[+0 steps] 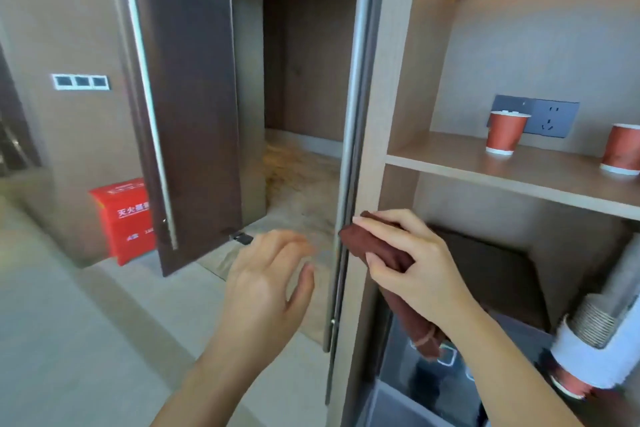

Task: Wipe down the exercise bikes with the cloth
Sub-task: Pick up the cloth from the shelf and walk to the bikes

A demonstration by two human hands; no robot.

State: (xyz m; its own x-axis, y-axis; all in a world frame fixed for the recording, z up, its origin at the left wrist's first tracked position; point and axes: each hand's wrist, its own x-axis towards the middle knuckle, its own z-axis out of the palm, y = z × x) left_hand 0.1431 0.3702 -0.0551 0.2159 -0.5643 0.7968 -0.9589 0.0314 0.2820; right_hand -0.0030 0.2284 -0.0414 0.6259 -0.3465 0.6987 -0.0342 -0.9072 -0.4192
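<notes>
The right hand (412, 263) grips a folded dark red cloth (377, 250) in front of the shelf unit's (398, 80) left edge, below the shelf (540, 177) holding two red paper cups (504, 132). The left hand (266, 284) hovers just left, fingers relaxed, holding nothing.

The only writing that can be read is on the red box (119, 218) on the floor at left. White Chinese characters across its front read 灭火, followed by a third character (only its left part shows) cut off by the edge of the dark door (194, 97). Smaller white print above and below them is too blurred to read.
</notes>
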